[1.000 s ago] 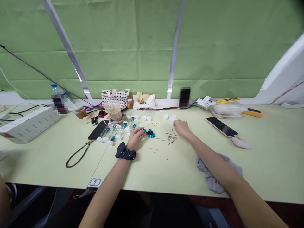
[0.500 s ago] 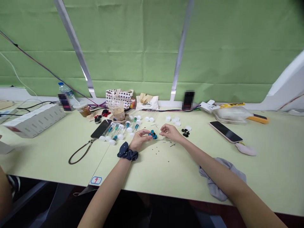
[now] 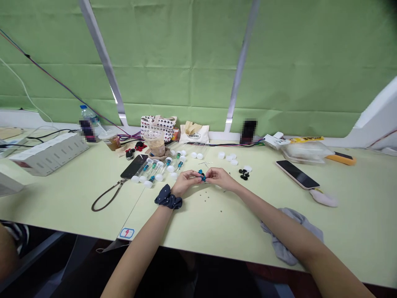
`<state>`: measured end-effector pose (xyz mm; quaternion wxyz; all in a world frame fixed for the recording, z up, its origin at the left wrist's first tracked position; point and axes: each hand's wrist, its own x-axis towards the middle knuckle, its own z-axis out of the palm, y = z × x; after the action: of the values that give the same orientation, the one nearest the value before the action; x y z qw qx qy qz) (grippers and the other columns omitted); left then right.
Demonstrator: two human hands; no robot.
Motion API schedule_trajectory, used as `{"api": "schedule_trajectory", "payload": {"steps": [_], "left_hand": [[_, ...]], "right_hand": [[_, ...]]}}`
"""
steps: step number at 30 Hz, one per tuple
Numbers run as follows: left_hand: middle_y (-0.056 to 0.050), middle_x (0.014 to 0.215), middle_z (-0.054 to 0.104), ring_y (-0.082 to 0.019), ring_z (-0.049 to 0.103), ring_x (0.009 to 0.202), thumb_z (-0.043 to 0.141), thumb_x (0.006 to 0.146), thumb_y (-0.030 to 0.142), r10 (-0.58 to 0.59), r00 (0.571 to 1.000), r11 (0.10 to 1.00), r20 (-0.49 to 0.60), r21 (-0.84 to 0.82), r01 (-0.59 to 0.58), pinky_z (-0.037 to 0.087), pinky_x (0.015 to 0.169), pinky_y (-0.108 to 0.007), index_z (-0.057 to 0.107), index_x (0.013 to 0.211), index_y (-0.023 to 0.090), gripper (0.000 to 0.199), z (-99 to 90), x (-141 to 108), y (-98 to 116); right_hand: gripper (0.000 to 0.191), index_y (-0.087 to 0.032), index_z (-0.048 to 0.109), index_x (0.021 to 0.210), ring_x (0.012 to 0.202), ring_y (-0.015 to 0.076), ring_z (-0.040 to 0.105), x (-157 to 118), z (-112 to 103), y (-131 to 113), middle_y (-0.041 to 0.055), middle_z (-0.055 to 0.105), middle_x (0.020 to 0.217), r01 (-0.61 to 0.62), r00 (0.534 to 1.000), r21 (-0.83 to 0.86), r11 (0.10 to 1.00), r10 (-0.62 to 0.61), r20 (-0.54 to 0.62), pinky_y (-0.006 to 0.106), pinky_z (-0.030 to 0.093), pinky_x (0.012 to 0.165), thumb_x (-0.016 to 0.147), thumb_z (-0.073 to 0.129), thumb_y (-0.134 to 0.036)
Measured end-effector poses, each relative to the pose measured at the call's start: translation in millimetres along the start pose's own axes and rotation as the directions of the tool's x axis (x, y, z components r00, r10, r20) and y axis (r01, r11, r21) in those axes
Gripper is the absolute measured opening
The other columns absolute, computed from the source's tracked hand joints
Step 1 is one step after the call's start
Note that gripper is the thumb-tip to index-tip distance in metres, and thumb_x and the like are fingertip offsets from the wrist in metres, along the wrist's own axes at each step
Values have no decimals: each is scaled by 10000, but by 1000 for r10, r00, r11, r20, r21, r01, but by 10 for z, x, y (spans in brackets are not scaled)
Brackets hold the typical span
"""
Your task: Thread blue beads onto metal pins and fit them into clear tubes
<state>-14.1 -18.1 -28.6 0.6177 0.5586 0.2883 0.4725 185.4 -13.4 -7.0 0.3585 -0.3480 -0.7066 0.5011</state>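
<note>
My left hand [image 3: 187, 182], with a dark scrunchie [image 3: 168, 198] on its wrist, pinches a small blue-and-black part [image 3: 202, 176] above the table. From the other side my right hand [image 3: 219, 178] closes its thumb and fingers at the same part. Whether the right fingertips grip the part or a tiny piece against it is too small to tell. Thin metal pins [image 3: 205, 164] lie just behind the hands, and several tiny dark bits [image 3: 205, 201] are scattered in front. To the right of my right hand sits a cluster of black knob-like pieces [image 3: 244, 174].
Clear tubes with white caps [image 3: 151, 174] lie left of my hands, beside a phone [image 3: 134, 166] and an iced drink cup [image 3: 155, 145]. Loose white caps [image 3: 228, 157] are behind. Rightward are another phone [image 3: 297, 174] and a grey cloth [image 3: 283, 244] under my forearm.
My right hand has moved left, and its fingertips now meet the blue-and-black part in my left hand. The whole view has shifted slightly.
</note>
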Motion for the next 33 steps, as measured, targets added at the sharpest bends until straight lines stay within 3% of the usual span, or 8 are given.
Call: {"api": "schedule_trajectory", "payload": {"steps": [15,23,33], "left_hand": [[-79,859,674,-202,661,746,764,615,287,4,999,999,-34,43,-2,502,780,-368,656,806,124,273,29,1,4],[-63,812,662,-208,663,744,768,615,296,19,998,1000,-58,1,-19,506,773,-373,651,799,125,277,13,-2,27],[-86,810,692,-221,661,770,766,626,286,32,997,999,-67,17,-31,498,801,-429,652,820,118,280,19,-1,22]], "right_hand": [[232,-157,564,788,626,111,508,-18,-30,13,19,574,760,78,997,-167,983,-75,25,264,447,615,634,679,-288],[323,-151,583,850,737,137,559,-13,-47,23,40,595,830,67,998,2,998,-67,12,295,466,715,651,707,-373],[362,-171,544,826,567,126,572,-1,30,39,-1,577,639,-1,1000,142,990,3,-9,290,507,567,747,585,-522]]}}
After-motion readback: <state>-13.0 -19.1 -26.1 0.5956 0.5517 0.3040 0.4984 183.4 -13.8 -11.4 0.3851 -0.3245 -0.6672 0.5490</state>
